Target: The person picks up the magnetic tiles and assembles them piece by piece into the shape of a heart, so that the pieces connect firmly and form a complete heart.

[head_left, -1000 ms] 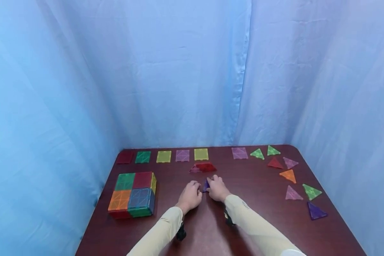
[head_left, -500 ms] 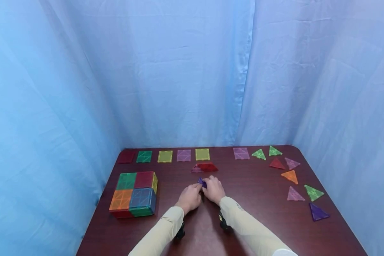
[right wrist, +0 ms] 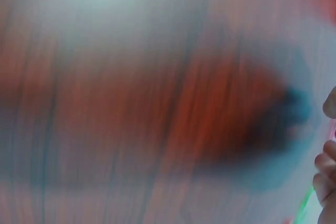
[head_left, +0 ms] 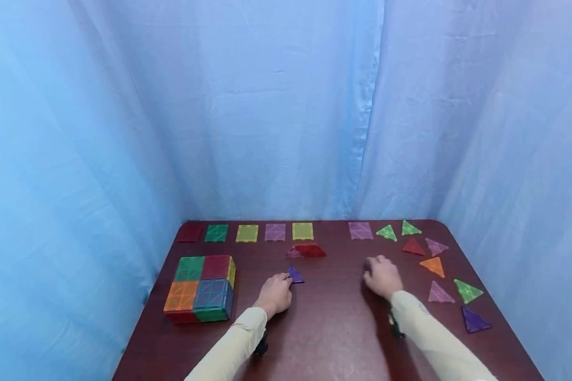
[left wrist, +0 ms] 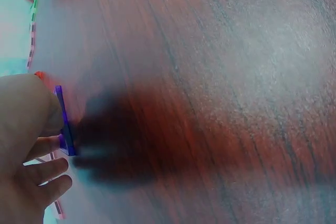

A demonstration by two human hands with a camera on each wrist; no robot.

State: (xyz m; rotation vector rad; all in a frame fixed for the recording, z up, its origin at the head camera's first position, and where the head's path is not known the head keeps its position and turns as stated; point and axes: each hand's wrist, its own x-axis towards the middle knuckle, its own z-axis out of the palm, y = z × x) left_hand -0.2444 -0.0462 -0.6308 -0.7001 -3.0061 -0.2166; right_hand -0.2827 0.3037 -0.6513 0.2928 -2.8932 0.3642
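My left hand (head_left: 275, 294) is at the table's middle, its fingertips on the left edge of a purple triangular magnetic tile (head_left: 295, 274). In the left wrist view, thumb and fingers pinch this tile (left wrist: 65, 121), and it shows as a narrow edge. My right hand (head_left: 383, 276) is over the table to the right of that, with nothing in its loosely bent fingers; the right wrist view is blurred. Just beyond the purple tile lie a red tile piece (head_left: 313, 250) and a pink triangle (head_left: 294, 253), side by side.
A block built of square tiles (head_left: 200, 288) stands at the left. Square tiles line the far edge, among them a yellow one (head_left: 302, 231). On the right lie several loose triangles, including an orange one (head_left: 434, 266) and a purple one (head_left: 475, 319). Curtains (head_left: 267, 106) surround the table.
Both hands brought the purple triangle slightly away and left. My right hand then let go and moved right, while my left hand stayed at the tile.
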